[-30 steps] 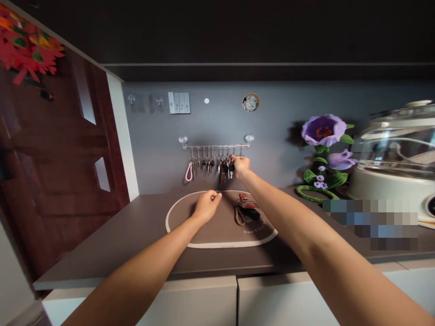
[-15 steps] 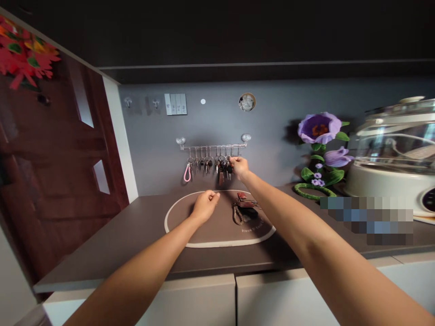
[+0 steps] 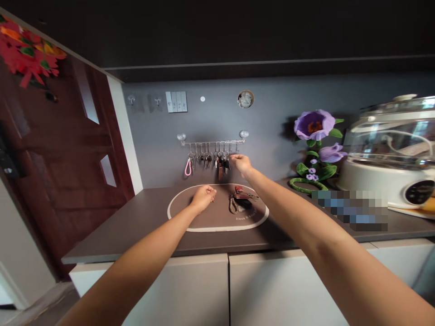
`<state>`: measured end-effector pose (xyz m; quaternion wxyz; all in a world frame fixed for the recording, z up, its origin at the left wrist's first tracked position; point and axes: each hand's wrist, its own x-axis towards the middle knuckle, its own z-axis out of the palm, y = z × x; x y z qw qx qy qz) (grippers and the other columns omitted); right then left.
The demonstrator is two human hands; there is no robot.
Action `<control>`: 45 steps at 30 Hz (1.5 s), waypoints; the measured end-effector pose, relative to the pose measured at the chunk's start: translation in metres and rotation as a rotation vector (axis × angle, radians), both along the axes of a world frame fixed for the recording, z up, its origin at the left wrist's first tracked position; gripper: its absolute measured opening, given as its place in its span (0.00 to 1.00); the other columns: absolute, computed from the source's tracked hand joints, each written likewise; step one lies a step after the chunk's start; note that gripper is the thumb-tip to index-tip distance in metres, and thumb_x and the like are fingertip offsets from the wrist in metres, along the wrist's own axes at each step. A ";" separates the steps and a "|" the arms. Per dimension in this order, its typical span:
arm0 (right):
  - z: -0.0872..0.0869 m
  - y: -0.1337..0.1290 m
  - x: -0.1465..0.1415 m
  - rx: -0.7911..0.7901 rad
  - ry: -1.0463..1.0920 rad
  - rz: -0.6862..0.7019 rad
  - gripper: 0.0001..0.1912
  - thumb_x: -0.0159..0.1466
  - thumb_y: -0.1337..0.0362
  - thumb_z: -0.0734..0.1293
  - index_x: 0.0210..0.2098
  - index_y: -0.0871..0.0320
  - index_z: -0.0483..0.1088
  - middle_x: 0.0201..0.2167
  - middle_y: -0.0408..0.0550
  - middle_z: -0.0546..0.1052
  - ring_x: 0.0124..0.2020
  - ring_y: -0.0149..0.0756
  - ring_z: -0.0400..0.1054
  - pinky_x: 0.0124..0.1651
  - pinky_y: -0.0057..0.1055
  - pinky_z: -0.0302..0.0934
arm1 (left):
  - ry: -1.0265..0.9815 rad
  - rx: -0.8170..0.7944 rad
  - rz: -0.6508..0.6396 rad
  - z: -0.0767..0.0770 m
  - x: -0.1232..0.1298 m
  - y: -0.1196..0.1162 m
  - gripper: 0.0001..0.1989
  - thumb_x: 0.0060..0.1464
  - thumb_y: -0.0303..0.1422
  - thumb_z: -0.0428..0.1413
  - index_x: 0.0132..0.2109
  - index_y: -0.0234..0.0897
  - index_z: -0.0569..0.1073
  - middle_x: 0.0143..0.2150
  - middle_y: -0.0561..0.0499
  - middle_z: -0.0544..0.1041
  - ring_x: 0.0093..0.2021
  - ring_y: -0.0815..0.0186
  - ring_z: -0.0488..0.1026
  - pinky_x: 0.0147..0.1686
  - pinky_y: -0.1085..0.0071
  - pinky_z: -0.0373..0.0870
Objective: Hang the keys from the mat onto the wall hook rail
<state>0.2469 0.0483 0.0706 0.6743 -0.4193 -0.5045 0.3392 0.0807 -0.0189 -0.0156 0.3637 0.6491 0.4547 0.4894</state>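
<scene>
My right hand (image 3: pixel 242 165) is raised at the right part of a clear hook rail (image 3: pixel 214 143) on the grey wall. Its thumb and forefinger are pinched together just beside a dark bunch of keys (image 3: pixel 220 164); whether they touch it or hold something small, I cannot tell. Several key sets hang from the rail, one with a pink strap (image 3: pixel 188 167) at the left end. Low over the brown oval mat (image 3: pixel 183 222), my left hand (image 3: pixel 203 199) has its fingers curled closed, their inside hidden. To its right on the mat lies a key set with a braided loop (image 3: pixel 233 205).
Purple fabric flowers (image 3: pixel 315 126) stand right of the rail, before a white appliance with a clear cover (image 3: pixel 377 181). A dark cabinet (image 3: pixel 217 36) overhangs the counter (image 3: pixel 136 222). At left is a red-brown door (image 3: pixel 68 181).
The view has shifted slightly, showing more of the cabinet fronts. My left fingers have curled in more. My right hand stays by the rail, its fingertips now slightly farther from the hanging keys.
</scene>
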 end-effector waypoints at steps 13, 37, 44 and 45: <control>-0.034 -0.074 0.018 0.079 -0.197 0.021 0.10 0.51 0.64 0.64 0.33 0.61 0.70 0.34 0.47 0.74 0.34 0.30 0.65 0.40 0.31 0.58 | 0.306 -0.105 -0.092 0.024 0.014 -0.013 0.11 0.39 0.36 0.58 0.31 0.35 0.69 0.24 0.53 0.70 0.23 0.71 0.63 0.26 0.74 0.59; -0.066 -0.091 0.020 0.079 -0.421 -0.105 0.09 0.54 0.64 0.60 0.32 0.59 0.70 0.26 0.45 0.73 0.27 0.31 0.66 0.34 0.31 0.63 | 0.438 -0.207 -0.300 0.021 0.033 -0.009 0.05 0.36 0.28 0.57 0.17 0.32 0.72 0.16 0.51 0.71 0.19 0.71 0.65 0.26 0.74 0.61; -0.071 -0.082 0.024 0.105 -0.472 -0.094 0.09 0.54 0.63 0.60 0.31 0.59 0.69 0.26 0.45 0.73 0.27 0.31 0.67 0.34 0.31 0.63 | 0.284 -0.192 -0.295 0.013 0.014 -0.004 0.10 0.40 0.32 0.55 0.17 0.32 0.66 0.13 0.55 0.65 0.15 0.75 0.58 0.18 0.76 0.52; -0.072 -0.081 0.025 0.111 -0.479 -0.092 0.09 0.54 0.62 0.60 0.31 0.59 0.69 0.26 0.45 0.73 0.27 0.31 0.67 0.34 0.31 0.63 | 0.235 -0.205 -0.304 0.013 0.011 -0.003 0.10 0.40 0.32 0.55 0.18 0.33 0.66 0.13 0.55 0.63 0.15 0.75 0.56 0.18 0.76 0.50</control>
